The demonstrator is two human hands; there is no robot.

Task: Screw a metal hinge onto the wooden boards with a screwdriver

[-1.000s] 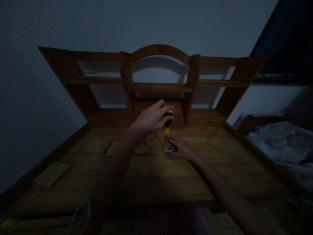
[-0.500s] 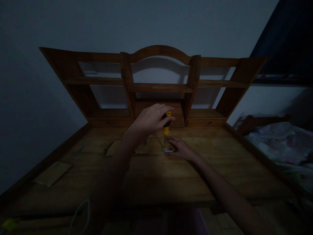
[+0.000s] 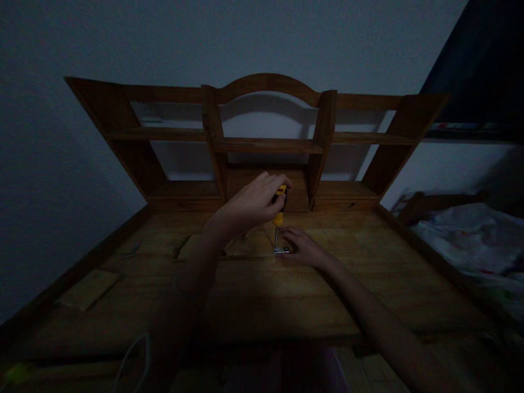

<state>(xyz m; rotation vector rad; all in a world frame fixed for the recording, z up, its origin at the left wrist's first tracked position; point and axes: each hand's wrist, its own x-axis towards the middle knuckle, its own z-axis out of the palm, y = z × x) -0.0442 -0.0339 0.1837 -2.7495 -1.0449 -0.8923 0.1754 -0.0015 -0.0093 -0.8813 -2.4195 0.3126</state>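
My left hand [image 3: 258, 197] is closed round the yellow and black handle of a screwdriver [image 3: 279, 219], which stands nearly upright. The screwdriver's tip meets a small silver metal bracket [image 3: 281, 250] lying on the wooden desk top [image 3: 286, 295]. My right hand [image 3: 303, 246] steadies the bracket at its right end, thumb on the near side and fingers on the far side. Any screw under the tip is too small to make out. A thin seam in the wood runs beside the bracket.
A wooden shelf unit [image 3: 268, 146] stands at the back against the wall. A flat light-coloured piece [image 3: 89, 289] and a small metal part [image 3: 131, 250] lie on the left. White cable [image 3: 146, 349] loops at the front edge. Plastic bags [image 3: 470, 234] are at the right.
My left hand has dropped slightly and its fingers have shifted round the screwdriver handle. The handle has turned a little. My right hand and the bracket stay in place.
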